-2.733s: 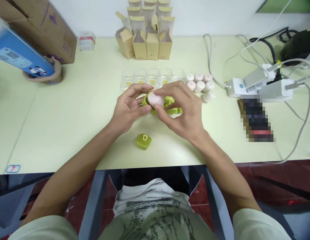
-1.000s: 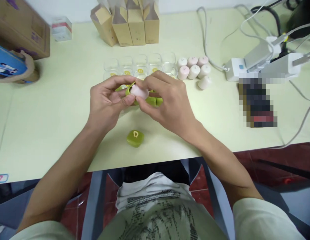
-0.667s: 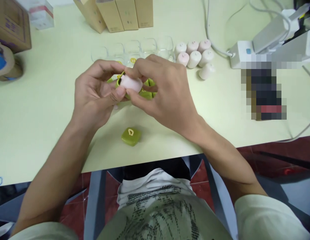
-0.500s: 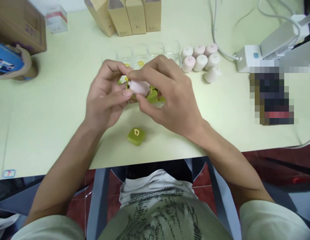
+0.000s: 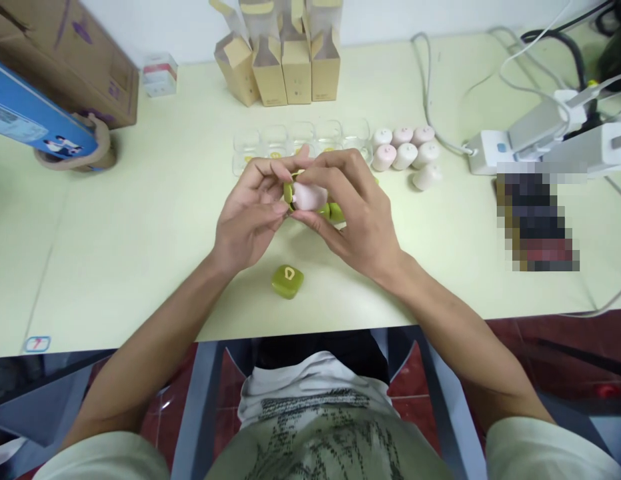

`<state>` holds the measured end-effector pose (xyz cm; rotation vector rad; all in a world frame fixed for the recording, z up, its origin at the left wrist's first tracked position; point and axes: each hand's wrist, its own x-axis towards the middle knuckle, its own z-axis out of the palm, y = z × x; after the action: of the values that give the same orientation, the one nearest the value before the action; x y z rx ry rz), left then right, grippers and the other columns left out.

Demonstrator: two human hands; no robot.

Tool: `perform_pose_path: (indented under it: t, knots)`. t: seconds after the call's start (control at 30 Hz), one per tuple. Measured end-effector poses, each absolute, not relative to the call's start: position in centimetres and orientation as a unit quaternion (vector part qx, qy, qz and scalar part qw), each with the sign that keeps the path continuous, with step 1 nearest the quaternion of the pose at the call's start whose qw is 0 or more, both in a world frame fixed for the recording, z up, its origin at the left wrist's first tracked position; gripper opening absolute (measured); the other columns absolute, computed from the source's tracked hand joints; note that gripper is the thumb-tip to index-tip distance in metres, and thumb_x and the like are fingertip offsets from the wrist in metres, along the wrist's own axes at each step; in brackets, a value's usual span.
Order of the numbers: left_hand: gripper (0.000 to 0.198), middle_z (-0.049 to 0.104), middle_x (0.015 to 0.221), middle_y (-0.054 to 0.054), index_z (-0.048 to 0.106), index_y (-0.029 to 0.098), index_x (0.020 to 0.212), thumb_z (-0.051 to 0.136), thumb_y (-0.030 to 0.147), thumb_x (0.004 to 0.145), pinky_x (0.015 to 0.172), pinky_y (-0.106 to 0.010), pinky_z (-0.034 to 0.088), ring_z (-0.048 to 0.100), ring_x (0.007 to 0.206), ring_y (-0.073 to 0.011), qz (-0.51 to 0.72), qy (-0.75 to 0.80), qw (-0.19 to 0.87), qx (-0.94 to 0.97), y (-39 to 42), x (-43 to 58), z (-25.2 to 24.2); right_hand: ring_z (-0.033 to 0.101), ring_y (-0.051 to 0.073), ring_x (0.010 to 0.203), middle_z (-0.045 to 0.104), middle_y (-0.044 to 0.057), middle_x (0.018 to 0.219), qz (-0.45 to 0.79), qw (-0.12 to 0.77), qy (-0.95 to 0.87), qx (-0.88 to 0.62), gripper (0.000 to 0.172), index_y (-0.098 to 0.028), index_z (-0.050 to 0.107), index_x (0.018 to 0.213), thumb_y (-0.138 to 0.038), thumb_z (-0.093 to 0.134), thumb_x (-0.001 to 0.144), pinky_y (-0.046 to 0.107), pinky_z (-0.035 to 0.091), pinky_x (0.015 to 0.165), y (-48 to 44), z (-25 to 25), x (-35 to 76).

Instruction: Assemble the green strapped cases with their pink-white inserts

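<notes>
My left hand [image 5: 253, 213] pinches a small olive-green shell [image 5: 289, 192] between thumb and fingers, its open side facing right. In my right hand [image 5: 357, 207], thumb and fingertips grip a pale pink rounded cylinder [image 5: 310, 197]. The cylinder's left end, which has a small nub, is at the shell's mouth; fingers hide part of the contact. Behind my right fingers, more green pieces [image 5: 335, 212] show in part. Nearer the table edge lies a glossy green rounded-square piece [image 5: 288, 281] with a cream ring-like mark on top.
Beyond my hands stands a clear compartment tray [image 5: 303, 131] with yellow marks. Several white and pink cylinders [image 5: 405, 157] cluster to its right, one lying apart. Open cardboard boxes [image 5: 296, 75] line the back. A white power strip [image 5: 493, 152] with cables sits at right, a blurred-out item below it.
The camera view has shifted, so the table and boxes appear lower and to the right. Both hands keep their grips; the green shell's rim now shows more clearly at the cylinder's left end.
</notes>
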<state>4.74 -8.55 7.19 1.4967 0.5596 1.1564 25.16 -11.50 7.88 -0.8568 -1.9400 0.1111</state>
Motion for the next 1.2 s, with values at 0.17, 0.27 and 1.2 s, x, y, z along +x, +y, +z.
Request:
perform_pose_path:
  t: [0.17,0.27,1.2]
  knots:
    - [0.034,0.078,0.137,-0.004,0.073,0.032,0.118,0.09,0.049,0.093,0.111,-0.049,0.066,0.073,0.137,-0.0306,0.522,0.286,0.446,0.669,-9.1,4.4,7.2,0.068,0.026,0.121,0.068,0.012,0.128,-0.017,0.482,-0.801,-0.355,0.02,-0.026,0.072,0.13,-0.027,0.065,0.111,0.039,0.068,0.083,-11.5,8.0,25.4]
    - [0.037,0.082,0.13,-0.004,0.078,0.031,0.126,0.091,0.044,0.093,0.095,-0.037,0.071,0.082,0.112,-0.0237,0.513,0.307,0.427,0.679,-9.5,4.3,7.3,0.069,0.027,0.121,0.072,0.01,0.129,-0.038,0.477,-0.803,-0.356,0.016,-0.029,0.072,0.125,-0.027,0.066,0.11,0.044,0.068,0.09,-11.1,7.7,25.7]
    - [0.049,0.088,0.109,0.008,0.085,0.046,0.119,0.091,0.014,0.082,0.083,-0.041,0.079,0.088,0.092,-0.0231,0.57,0.324,0.174,0.735,-10.4,4.2,8.4,0.079,0.029,0.123,0.082,0.004,0.135,0.054,0.51,-0.791,-0.333,0.022,-0.036,0.079,0.122,-0.028,0.075,0.102,0.047,0.071,0.106,-12.1,7.9,24.8]
